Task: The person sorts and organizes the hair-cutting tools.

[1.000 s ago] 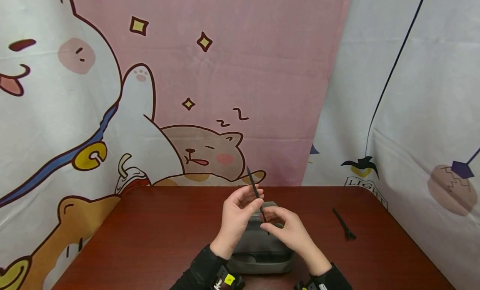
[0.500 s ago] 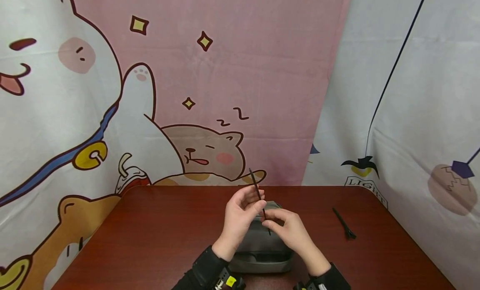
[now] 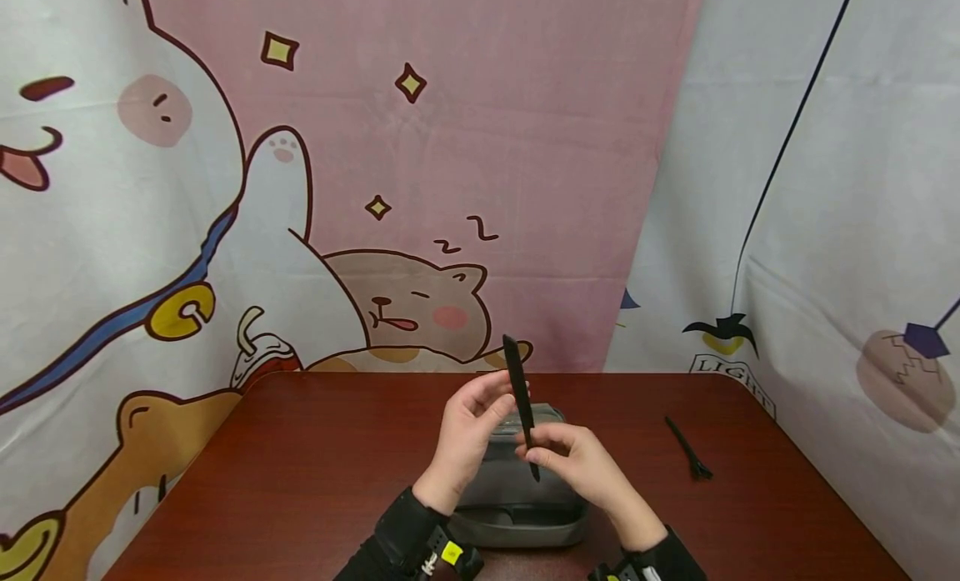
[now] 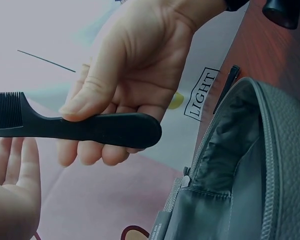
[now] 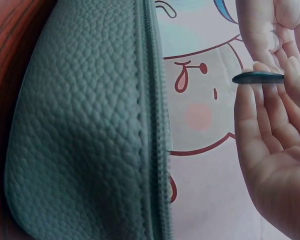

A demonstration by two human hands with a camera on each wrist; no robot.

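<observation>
A black comb is held up in the air, tilted, above a grey-green zippered bag. My left hand pinches the comb's toothed part; in the left wrist view that grip is mostly cut off at the edge. Near the lower end, my right hand has the rounded handle between thumb and fingers, with the right thumb lying along it. The bag's textured side fills much of the right wrist view, and its dark lining shows through the unzipped top.
On the right of the reddish-brown table lies a long, thin black hair clip. A cartoon-printed cloth hangs behind the table and along its sides.
The comb has turned from edge-on so that its broad face shows more. My left hand has shifted slightly left; both hands keep hold of it. The bag and hair clip stay put.
</observation>
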